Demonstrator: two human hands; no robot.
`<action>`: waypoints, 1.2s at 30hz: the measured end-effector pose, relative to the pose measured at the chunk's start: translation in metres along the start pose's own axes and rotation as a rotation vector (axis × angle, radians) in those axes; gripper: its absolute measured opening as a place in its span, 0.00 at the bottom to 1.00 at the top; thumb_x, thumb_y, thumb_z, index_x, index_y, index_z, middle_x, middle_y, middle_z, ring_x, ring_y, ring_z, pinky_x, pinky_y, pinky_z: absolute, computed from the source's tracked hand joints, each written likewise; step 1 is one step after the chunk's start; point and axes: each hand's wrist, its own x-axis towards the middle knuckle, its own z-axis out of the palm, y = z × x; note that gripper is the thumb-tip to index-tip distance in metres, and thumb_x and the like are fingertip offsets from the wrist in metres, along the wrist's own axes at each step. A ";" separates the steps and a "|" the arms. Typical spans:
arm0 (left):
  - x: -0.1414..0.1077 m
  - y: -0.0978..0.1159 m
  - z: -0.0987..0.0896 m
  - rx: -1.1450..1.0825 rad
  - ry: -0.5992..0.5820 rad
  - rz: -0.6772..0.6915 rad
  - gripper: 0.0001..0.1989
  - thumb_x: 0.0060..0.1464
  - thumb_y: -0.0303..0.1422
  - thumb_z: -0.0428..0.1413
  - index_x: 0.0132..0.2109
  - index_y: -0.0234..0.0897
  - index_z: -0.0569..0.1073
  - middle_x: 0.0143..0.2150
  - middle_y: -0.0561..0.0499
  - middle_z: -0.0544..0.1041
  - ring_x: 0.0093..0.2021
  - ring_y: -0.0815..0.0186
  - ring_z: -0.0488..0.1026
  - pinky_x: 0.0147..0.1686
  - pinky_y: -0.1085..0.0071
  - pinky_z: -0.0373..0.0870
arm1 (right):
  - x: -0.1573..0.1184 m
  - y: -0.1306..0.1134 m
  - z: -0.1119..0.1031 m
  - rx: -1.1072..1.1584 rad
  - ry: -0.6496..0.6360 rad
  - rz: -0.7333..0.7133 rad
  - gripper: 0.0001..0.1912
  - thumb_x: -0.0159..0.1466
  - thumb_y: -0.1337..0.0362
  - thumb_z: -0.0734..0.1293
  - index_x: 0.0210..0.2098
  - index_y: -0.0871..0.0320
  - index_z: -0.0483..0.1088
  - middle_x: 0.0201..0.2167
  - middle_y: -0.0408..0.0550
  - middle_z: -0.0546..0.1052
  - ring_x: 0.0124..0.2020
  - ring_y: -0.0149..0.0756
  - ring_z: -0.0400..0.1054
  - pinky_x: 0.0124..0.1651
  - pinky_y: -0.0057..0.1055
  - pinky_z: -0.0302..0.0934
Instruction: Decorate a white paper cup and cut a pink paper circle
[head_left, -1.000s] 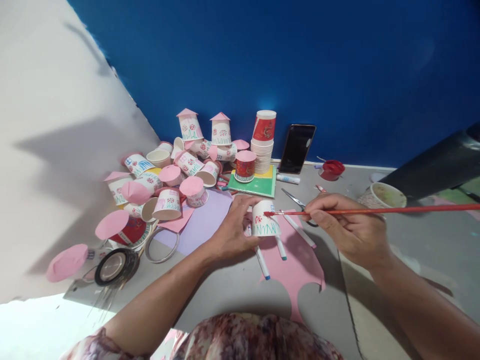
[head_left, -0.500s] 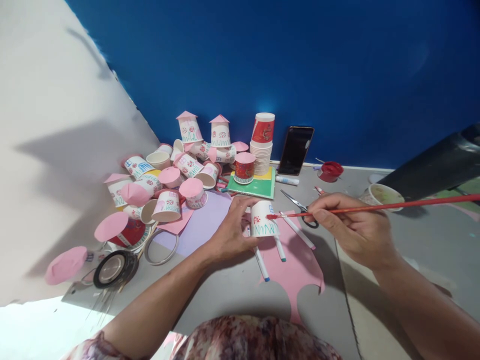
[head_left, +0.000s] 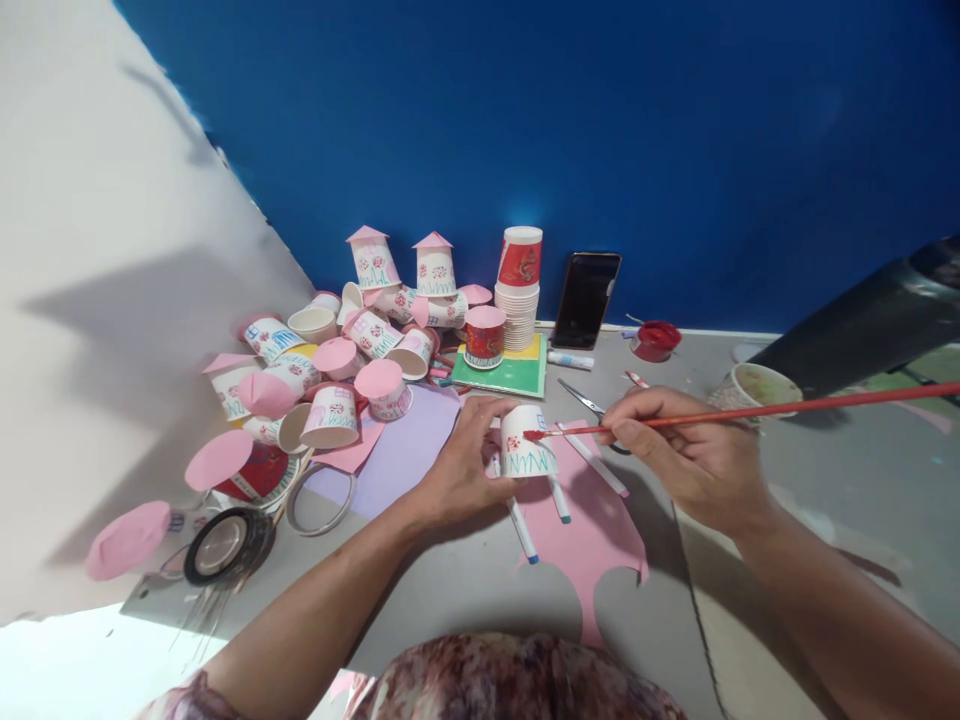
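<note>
Paintbrush in the head view: I see the red paintbrush run out past the right edge, its far end cut off.
Scissors: the right hand covers part of the handles of the scissors.
Rear cup: this paper cup is partly hidden behind the right hand and brush; I can't make out its contents.
White markers: the upper ends of two markers disappear behind the held cup and fingers.
Left hand: my left hand has its fingers grasping the white paper cup from the left, one finger near its top and the thumb low by the rim. I can't tell whether the rim touches the pink paper under it.
Right hand: its fingers pinch the paintbrush, whose red tip meets the cup's side, away from the left fingers.
Held cup: upside down, the wider rim low; white, with a red dotted flower, a blue window grid at upper right and green zigzag grass along the bottom.
Decorated cups: I see a heap of them at left, many topped with pink paper.
</note>
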 end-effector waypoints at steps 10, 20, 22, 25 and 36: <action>-0.001 0.006 0.001 -0.017 0.010 -0.021 0.34 0.48 0.27 0.69 0.62 0.43 0.70 0.61 0.45 0.69 0.62 0.54 0.72 0.56 0.60 0.77 | 0.004 -0.002 -0.001 -0.030 0.003 0.001 0.13 0.74 0.55 0.68 0.35 0.53 0.78 0.29 0.44 0.81 0.30 0.34 0.75 0.31 0.27 0.66; -0.001 0.004 0.000 0.018 0.008 0.015 0.35 0.49 0.28 0.70 0.62 0.44 0.69 0.60 0.45 0.71 0.63 0.54 0.70 0.58 0.59 0.76 | 0.004 -0.002 -0.002 -0.001 -0.009 0.009 0.13 0.74 0.54 0.68 0.36 0.53 0.77 0.30 0.45 0.81 0.30 0.35 0.75 0.32 0.29 0.67; -0.001 0.003 0.000 0.028 0.003 0.013 0.35 0.49 0.30 0.70 0.63 0.43 0.69 0.61 0.45 0.71 0.63 0.54 0.69 0.58 0.58 0.75 | 0.004 -0.002 -0.001 0.000 -0.021 0.008 0.13 0.74 0.54 0.68 0.36 0.53 0.77 0.29 0.45 0.81 0.30 0.36 0.75 0.32 0.30 0.66; -0.001 0.002 0.000 0.020 -0.005 0.004 0.35 0.49 0.30 0.71 0.63 0.43 0.69 0.62 0.44 0.70 0.63 0.54 0.69 0.59 0.59 0.75 | 0.004 -0.003 -0.001 -0.005 -0.034 0.009 0.13 0.74 0.54 0.68 0.36 0.53 0.77 0.29 0.45 0.81 0.30 0.35 0.75 0.31 0.29 0.65; 0.001 0.002 0.001 -0.003 -0.004 -0.007 0.36 0.47 0.32 0.72 0.62 0.43 0.69 0.60 0.44 0.69 0.62 0.52 0.71 0.57 0.58 0.76 | 0.003 -0.005 -0.003 -0.018 -0.081 0.023 0.14 0.73 0.56 0.67 0.34 0.54 0.77 0.29 0.47 0.80 0.30 0.37 0.75 0.28 0.30 0.64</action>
